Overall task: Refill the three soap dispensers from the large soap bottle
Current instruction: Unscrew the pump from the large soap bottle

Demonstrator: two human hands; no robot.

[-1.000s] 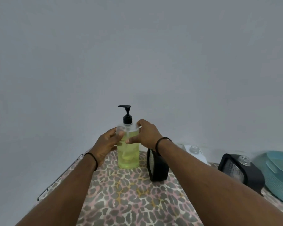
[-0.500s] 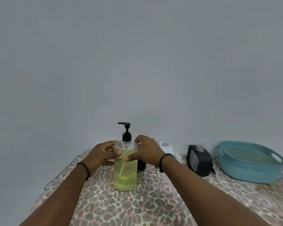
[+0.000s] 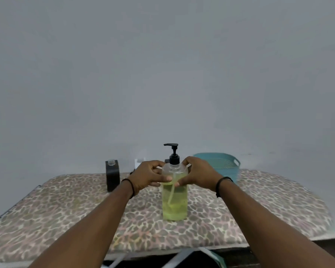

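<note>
The large clear soap bottle, holding yellow-green liquid and topped by a black pump, stands upright on the leopard-print table. My left hand grips its shoulder from the left. My right hand grips it from the right, fingers curled round the top. A black square dispenser with an open clear neck stands at the back left. A white dispenser peeks out behind my left hand. Another dark object behind the bottle is mostly hidden.
A teal plastic basket sits at the back right, against the grey wall. The table's metal edge runs along the left. Below the near edge lie a dark shape and grey straps.
The view has shifted left and pulled back, so the bottle now appears right of centre with the basket behind it. Both hands have stayed on the bottle's shoulder throughout.
</note>
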